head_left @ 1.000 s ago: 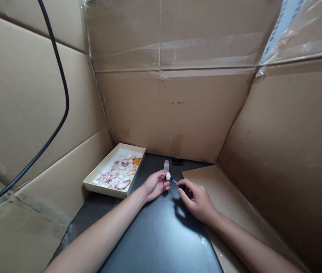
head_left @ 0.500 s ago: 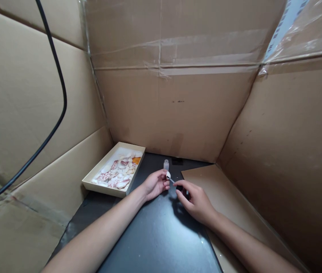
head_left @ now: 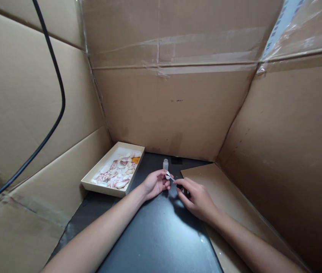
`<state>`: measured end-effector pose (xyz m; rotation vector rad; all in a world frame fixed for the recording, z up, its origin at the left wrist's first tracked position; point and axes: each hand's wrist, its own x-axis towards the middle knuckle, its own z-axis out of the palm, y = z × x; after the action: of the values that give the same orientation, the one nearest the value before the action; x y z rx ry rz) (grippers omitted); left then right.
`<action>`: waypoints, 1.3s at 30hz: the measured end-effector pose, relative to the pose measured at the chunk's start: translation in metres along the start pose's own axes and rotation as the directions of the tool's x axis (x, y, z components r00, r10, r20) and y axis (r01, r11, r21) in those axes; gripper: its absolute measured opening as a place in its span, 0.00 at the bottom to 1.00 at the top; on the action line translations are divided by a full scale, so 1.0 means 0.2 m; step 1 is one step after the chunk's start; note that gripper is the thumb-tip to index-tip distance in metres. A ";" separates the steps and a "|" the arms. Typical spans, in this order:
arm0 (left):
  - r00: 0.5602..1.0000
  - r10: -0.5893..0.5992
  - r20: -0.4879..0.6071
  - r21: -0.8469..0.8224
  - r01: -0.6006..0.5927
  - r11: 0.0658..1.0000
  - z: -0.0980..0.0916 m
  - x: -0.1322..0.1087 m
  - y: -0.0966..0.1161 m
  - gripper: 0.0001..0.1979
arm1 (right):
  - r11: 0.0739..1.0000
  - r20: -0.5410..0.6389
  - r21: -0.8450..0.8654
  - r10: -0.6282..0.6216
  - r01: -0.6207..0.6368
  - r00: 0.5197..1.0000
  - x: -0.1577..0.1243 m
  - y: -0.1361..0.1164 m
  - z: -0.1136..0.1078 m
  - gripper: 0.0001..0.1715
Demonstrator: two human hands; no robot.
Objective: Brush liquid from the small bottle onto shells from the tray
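Note:
Pinched in the fingertips of my left hand (head_left: 154, 185) is a small white shell (head_left: 167, 174). My right hand (head_left: 198, 198) is closed round the dark handle of a small brush. The brush's thin pale stem (head_left: 172, 179) reaches left, and its tip is at the shell; the tip is too small to make out well. Just behind my left fingers a small translucent bottle (head_left: 165, 164) stands upright with its mouth uncapped. Both hands are held above the dark tabletop (head_left: 146, 242).
A shallow cream box (head_left: 104, 188) with several white, reddish and orange shells lies to the left. A flat brown board (head_left: 226, 197) is at the right. Cardboard walls (head_left: 163, 110) enclose the table on three sides. A black cable (head_left: 60, 79) hangs at the left.
The brush tip has shifted slightly on the shell, and a dark patch now shows by its upper edge. Both hands stay almost in place; the view has moved a little.

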<state>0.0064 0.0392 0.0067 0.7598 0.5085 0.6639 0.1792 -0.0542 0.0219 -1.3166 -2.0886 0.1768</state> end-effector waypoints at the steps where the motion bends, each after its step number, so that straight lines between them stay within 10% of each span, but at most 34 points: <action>1: 1.000 -0.002 0.010 0.021 0.002 1.000 0.00 0.00 0.00 0.02 | 0.999 0.014 -0.036 0.006 -0.006 1.000 0.00 0.00 -0.01 0.13; 39: 0.996 -0.052 0.072 0.194 0.037 0.980 -0.01 -0.02 0.04 0.10 | 0.996 -0.159 -0.087 0.017 -0.031 0.987 0.01 0.06 -0.03 0.09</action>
<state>-0.0006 0.0409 0.0130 0.9500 0.5229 0.5461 0.1905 -0.0489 0.0216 -1.3621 -1.9667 -0.0112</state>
